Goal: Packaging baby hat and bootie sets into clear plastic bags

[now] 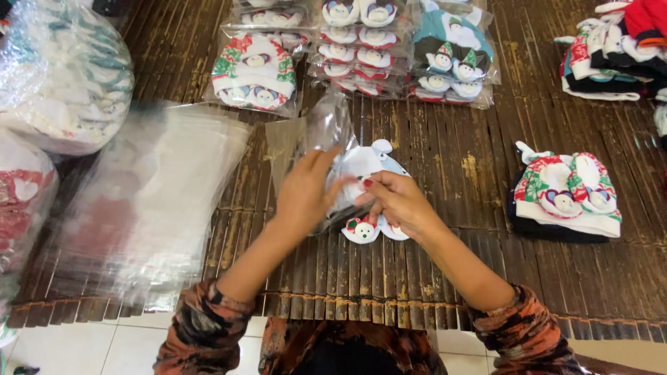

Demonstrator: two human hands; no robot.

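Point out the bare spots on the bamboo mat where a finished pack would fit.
Bare dark bamboo mat lies between the right hand and the unpacked pile of knitted baby sets, and along the near edge. Crowded: packed sets in clear bags across the top, stack of empty clear plastic bags beside the left hand.

Both arms reach forward from patterned orange and black sleeves, forearms bare. The left hand (pixel 303 194) has its thumb pointing up and its fingers curled in. The right hand (pixel 396 201) is right beside it, fingers bent and pinching, one nail painted red.
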